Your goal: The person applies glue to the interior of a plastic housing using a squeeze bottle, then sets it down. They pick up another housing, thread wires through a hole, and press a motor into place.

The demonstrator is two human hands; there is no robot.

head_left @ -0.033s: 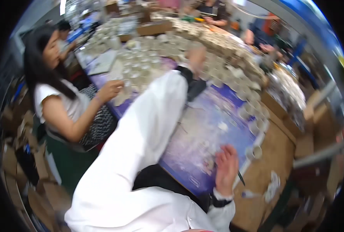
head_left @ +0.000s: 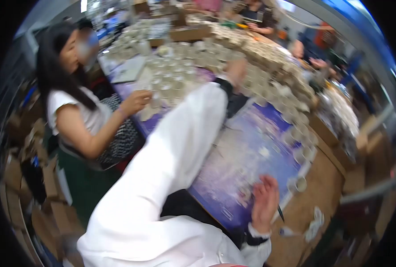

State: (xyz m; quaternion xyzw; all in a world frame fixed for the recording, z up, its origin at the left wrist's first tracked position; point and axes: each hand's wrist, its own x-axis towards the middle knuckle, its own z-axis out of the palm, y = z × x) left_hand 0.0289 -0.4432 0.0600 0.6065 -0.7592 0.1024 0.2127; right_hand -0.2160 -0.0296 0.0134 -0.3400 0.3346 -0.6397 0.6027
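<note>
My left hand [head_left: 237, 71] reaches far across the table, its white sleeve and dark cuff behind it. It is at the edge of many small, pale, round cups [head_left: 269, 91]. Its fingers are blurred, and I cannot tell if they hold one. Just below this wrist a dark, flat item [head_left: 239, 105] lies on the mat. Over the near right edge of a purple-blue patterned mat [head_left: 233, 164], my right hand [head_left: 265, 200] is open with loosely bent fingers. A thin dark pen-like stick [head_left: 280, 214] shows beside it; whether the hand touches it is unclear.
A seated person [head_left: 89, 129] at the left holds a hand near the cups. One cup [head_left: 297, 184] stands right of my right hand. White crumpled pieces [head_left: 314, 224] lie on the brown board. A cardboard box wall [head_left: 329, 144] and clear plastic bags [head_left: 340, 118] border the right.
The whole view has shifted, so everything sits slightly lower and farther right. Both my hands keep nearly the same places relative to the table.
</note>
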